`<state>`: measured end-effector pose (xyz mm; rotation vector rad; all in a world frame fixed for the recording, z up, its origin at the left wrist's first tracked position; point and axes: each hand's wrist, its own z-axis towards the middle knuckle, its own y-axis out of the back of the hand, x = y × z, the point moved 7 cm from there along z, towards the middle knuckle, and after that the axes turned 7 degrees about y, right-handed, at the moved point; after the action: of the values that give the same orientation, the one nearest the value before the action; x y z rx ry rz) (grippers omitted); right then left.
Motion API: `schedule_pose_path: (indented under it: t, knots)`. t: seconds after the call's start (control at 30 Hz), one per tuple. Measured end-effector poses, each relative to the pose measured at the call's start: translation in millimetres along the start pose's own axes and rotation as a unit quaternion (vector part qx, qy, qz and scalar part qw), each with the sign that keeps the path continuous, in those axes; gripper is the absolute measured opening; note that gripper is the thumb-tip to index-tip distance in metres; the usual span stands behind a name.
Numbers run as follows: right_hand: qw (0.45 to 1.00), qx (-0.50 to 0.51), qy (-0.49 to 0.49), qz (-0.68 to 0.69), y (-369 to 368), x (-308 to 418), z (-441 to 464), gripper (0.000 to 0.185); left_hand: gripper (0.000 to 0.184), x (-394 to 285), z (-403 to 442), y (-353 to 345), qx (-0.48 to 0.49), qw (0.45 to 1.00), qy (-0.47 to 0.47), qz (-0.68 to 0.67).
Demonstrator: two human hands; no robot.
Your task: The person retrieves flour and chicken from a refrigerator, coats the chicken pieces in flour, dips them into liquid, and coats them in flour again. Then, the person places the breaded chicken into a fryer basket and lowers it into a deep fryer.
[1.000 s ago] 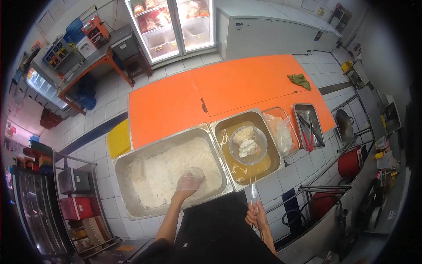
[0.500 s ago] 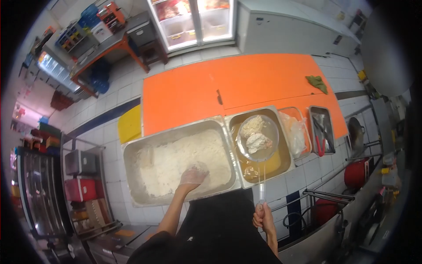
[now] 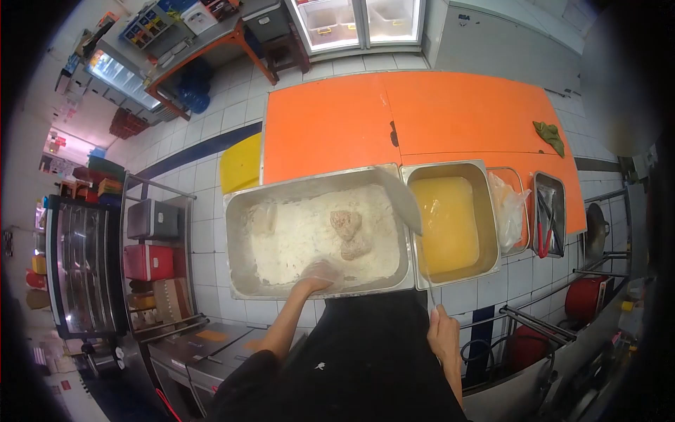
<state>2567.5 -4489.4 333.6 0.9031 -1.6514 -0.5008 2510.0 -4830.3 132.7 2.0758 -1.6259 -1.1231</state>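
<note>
A long metal pan [image 3: 242, 278] holds pale flour [image 3: 295, 235]. Two coated lumps, which look like battered chicken pieces, lie on it: one lump [image 3: 346, 224] is farther back, the other lump [image 3: 356, 246] just in front of it. My left hand [image 3: 320, 274], apparently in a clear plastic glove, is low at the pan's front side, fingers extended and partly blurred, apart from the lumps. My right hand [image 3: 444, 334] grips the handle of a strainer [image 3: 404, 200], which is tipped on edge over the pan's right wall. Beside it, a deeper pan [image 3: 490, 211] contains yellow liquid [image 3: 444, 228].
Behind the pans spreads an orange tabletop [image 3: 330, 126] with a green cloth [image 3: 548, 137] at its right. A plastic bag [image 3: 508, 211] and a tray with red-handled tongs [image 3: 541, 235] stand to the right. Black rack shelving [image 3: 84, 267] is at the left.
The strainer has moved from over the yellow liquid leftward and tipped up. Both lumps have left it and now lie on the flour. My left hand has shifted toward the pan's front side.
</note>
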Motion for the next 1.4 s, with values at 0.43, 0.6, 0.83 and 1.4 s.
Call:
schedule_pose_path:
  t: [0.43,0.6,0.83,1.4]
  knots:
    - [0.868,-0.058,-0.206,0.447,-29.2,-72.3,-41.5,0.050,0.043,-121.5,117.0,-47.5,-0.102,0.882,-0.028,-0.460]
    - [0.849,-0.052,-0.238,0.469,-42.3,-85.0,-43.1,0.056,0.038,-106.0,112.5,-30.9,-0.002,0.782,0.050,-0.621]
    - [0.845,-0.025,-0.214,0.488,-44.7,-98.5,-24.4,0.056,0.026,-44.9,61.1,121.9,-0.234,0.930,-0.020,-0.283]
    - [0.854,-0.061,-0.178,0.486,-13.7,-113.1,15.3,0.069,0.033,-85.7,77.8,178.8,-0.315,0.949,-0.009,-0.018]
